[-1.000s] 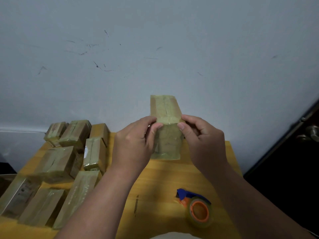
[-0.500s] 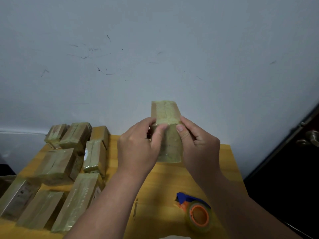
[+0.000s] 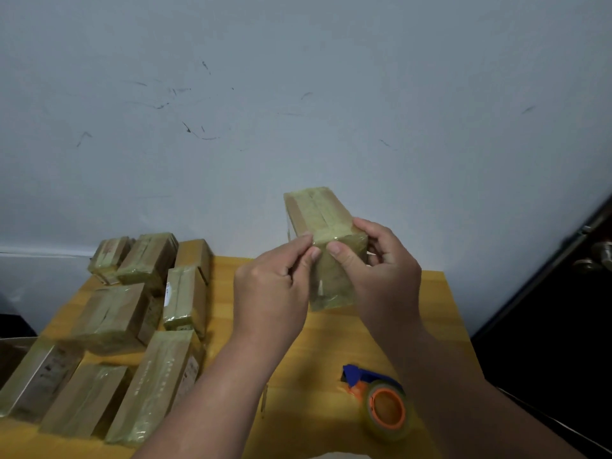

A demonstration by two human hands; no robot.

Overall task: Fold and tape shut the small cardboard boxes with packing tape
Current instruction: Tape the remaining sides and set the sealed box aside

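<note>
- The small cardboard box [image 3: 326, 246] is held up off the tabletop [image 3: 318, 356], centre of the scene, one long taped face up and its near end tipped down toward the person.
- It looks light and stiff enough to hold by its edges; the glossy tape wrap probably makes the faces slippery, so the corners and the near top edge are the surest places to take hold.
- The left hand [image 3: 271, 293] pinches at the near top edge with thumb and forefinger; whether it nips a loose tape end or the box itself is hard to tell.
- The right hand [image 3: 381, 276] has its grip clamped round the box's right side, thumb pressing on the near face just beside the left fingertips.
- Near right on the tabletop lies the tape roll [image 3: 385, 409] on its blue-and-orange dispenser, well apart from both hands.
- On the left sits a cluster of taped boxes [image 3: 139, 313].
</note>
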